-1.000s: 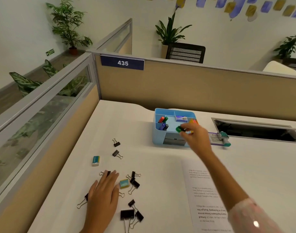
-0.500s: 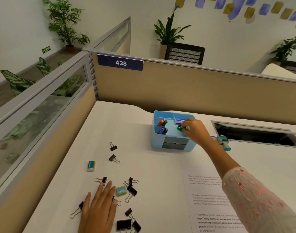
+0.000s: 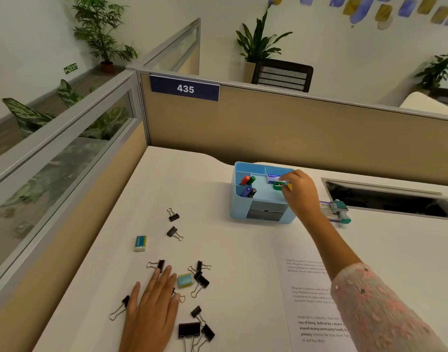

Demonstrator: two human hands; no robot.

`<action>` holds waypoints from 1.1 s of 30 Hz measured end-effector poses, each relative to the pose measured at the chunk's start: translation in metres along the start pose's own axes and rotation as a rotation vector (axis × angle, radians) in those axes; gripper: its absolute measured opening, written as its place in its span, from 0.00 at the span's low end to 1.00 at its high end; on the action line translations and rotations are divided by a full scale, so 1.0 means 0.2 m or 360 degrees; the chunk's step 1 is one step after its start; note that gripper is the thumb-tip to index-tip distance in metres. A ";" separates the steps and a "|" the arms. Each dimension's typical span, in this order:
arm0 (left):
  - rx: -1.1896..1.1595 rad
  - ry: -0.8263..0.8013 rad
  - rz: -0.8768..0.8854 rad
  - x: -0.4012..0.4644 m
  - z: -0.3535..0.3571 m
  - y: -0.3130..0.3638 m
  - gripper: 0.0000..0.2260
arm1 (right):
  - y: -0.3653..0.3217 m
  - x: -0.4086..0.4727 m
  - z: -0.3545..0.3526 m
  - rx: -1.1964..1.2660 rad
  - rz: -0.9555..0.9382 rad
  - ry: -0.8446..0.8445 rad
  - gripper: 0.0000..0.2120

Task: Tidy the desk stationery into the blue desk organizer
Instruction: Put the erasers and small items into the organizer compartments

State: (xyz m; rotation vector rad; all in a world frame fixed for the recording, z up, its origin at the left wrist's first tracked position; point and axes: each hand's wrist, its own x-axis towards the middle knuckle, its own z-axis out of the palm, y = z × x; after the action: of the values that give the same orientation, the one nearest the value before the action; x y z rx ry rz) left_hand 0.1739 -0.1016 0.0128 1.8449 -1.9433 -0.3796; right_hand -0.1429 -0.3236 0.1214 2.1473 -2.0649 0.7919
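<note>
The blue desk organizer (image 3: pixel 237 199) stands at the middle back of the white desk, with markers (image 3: pixel 247 179) in its left compartments and a small white-blue box (image 3: pixel 273 177) at the back right. My right hand (image 3: pixel 300 191) hovers over its right compartment, fingers pinched on a small green item (image 3: pixel 278 185) with a yellow bit beside it. My left hand (image 3: pixel 151 311) rests flat on the desk among several black binder clips (image 3: pixel 200 278). Two erasers lie near: one (image 3: pixel 185 280) beside my fingers, one (image 3: pixel 140 243) further left.
A printed paper sheet (image 3: pixel 312 301) lies under my right forearm. A teal-capped item on a card (image 3: pixel 338 212) sits right of the organizer. A dark cable opening (image 3: pixel 385 201) is at the back right. Tan partition walls (image 3: pixel 268 128) enclose the desk behind and left.
My right hand carried the green item from the organizer's front edge to above its right compartment. The left hand stayed flat among the clips.
</note>
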 end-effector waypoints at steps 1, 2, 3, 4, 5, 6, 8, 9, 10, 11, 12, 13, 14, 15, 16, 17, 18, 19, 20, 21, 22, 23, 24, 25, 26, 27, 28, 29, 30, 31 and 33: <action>0.0003 0.0006 0.0006 0.00 0.00 -0.01 0.33 | -0.04 -0.05 0.00 0.0089 -0.0020 0.0122 0.09; 0.0011 0.0006 0.0014 0.00 0.00 -0.01 0.32 | -0.09 -0.11 -0.01 0.0194 -0.0056 0.0225 0.08; 0.0017 0.0003 0.0022 -0.01 0.01 -0.02 0.31 | -0.14 -0.19 0.00 0.0309 -0.0088 0.0281 0.07; 0.0014 0.0005 0.0025 -0.01 0.01 -0.03 0.31 | -0.20 -0.27 0.01 0.0423 -0.0111 0.0279 0.06; 0.0004 0.0017 0.0023 -0.01 0.01 -0.03 0.30 | -0.26 -0.37 0.03 0.0526 -0.0130 0.0226 0.05; -0.0005 0.0037 0.0021 -0.01 0.01 -0.04 0.30 | -0.32 -0.46 0.06 0.0615 -0.0151 0.0137 0.06; 0.0001 0.0100 0.0034 -0.01 0.02 -0.06 0.28 | -0.43 -0.64 0.11 0.0760 -0.0195 -0.0115 0.08; 0.0009 0.0125 0.0052 -0.01 0.03 -0.06 0.28 | -0.48 -0.72 0.14 0.0814 -0.0211 -0.0246 0.08; 0.0015 0.0138 0.0075 0.00 0.03 -0.06 0.27 | -0.52 -0.80 0.16 0.0848 -0.0222 -0.0360 0.08; 0.0025 0.0144 0.0105 0.01 0.03 -0.06 0.26 | -0.55 -0.87 0.18 0.0866 -0.0231 -0.0446 0.07; 0.0046 0.0141 0.0137 0.02 0.03 -0.05 0.25 | -0.58 -0.94 0.20 0.0877 -0.0242 -0.0499 0.07; 0.0078 0.0134 0.0166 0.04 0.03 -0.04 0.24 | -0.61 -1.00 0.22 0.0886 -0.0257 -0.0527 0.07; 0.0117 0.0125 0.0191 0.06 0.02 -0.03 0.22 | -0.63 -1.06 0.23 0.0891 -0.0270 -0.0545 0.07; 0.0155 0.0115 0.0208 0.08 0.02 -0.02 0.20 | -0.65 -1.11 0.24 0.0889 -0.0276 -0.0557 0.07; 0.0190 0.0106 0.0223 0.10 0.01 -0.02 0.17 | -0.66 -1.15 0.25 0.0881 -0.0271 -0.0559 0.07; 0.0212 0.0093 0.0235 0.12 0.01 -0.01 0.13 | -0.67 -1.18 0.25 0.0871 -0.0252 -0.0547 0.07; 0.0223 0.0077 0.0246 0.14 0.00 0.00 0.12 | -0.67 -1.19 0.25 0.0862 -0.0222 -0.0519 0.07; 0.0228 0.0052 0.0256 0.16 -0.01 0.02 0.11 | -0.67 -1.19 0.25 0.0855 -0.0185 -0.0479 0.07; 0.0228 0.0026 0.0264 0.17 -0.02 0.03 0.11 | -0.67 -1.18 0.24 0.0849 -0.0143 -0.0430 0.07; 0.0221 0.0022 0.0259 0.17 -0.04 0.03 0.10 | -0.67 -1.15 0.24 0.0854 -0.0105 -0.0379 0.07; 0.0205 0.0046 0.0242 0.17 -0.05 0.03 0.10 | -0.67 -1.11 0.23 0.0874 -0.0073 -0.0333 0.08; 0.0157 0.0090 0.0202 0.17 -0.07 0.03 0.10 | -0.68 -1.07 0.22 0.0899 -0.0047 -0.0298 0.08; 0.0052 0.0157 0.0139 0.16 -0.08 0.02 0.10 | -0.69 -1.02 0.22 0.0919 -0.0034 -0.0281 0.08; -0.0128 0.0228 0.0051 0.14 -0.10 0.00 0.10 | -0.71 -0.97 0.22 0.0934 -0.0033 -0.0278 0.09; -0.0361 0.0284 -0.0057 0.12 -0.12 -0.02 0.10 | -0.74 -0.92 0.23 0.0944 -0.0043 -0.0290 0.09; -0.0594 0.0325 -0.0167 0.09 -0.14 -0.04 0.11 | -0.77 -0.87 0.25 0.0946 -0.0060 -0.0321 0.09; -0.0752 0.0371 -0.0253 0.07 -0.16 -0.07 0.11 | -0.81 -0.83 0.28 0.0935 -0.0081 -0.0374 0.09; -0.0813 0.0417 -0.0321 0.04 -0.17 -0.10 0.11 | -0.86 -0.80 0.31 0.0917 -0.0104 -0.0448 0.10; -0.0855 0.0447 -0.0377 0.02 -0.19 -0.13 0.11 | -0.90 -0.76 0.34 0.0895 -0.0142 -0.0531 0.11; -0.0911 0.0465 -0.0429 0.00 -0.20 -0.15 0.10 | -0.95 -0.73 0.38 0.0870 -0.0202 -0.0615 0.12; -0.1070 0.0484 -0.0536 -0.03 -0.21 -0.19 0.08 | -1.05 -0.68 0.46 0.0783 -0.0394 -0.0770 0.14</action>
State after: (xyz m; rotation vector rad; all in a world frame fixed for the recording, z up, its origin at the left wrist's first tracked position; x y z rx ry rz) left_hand 0.2289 -0.0940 0.0307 1.6370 -1.1100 -0.7072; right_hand 0.0900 -0.2132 0.0517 3.0531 -1.8572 0.8886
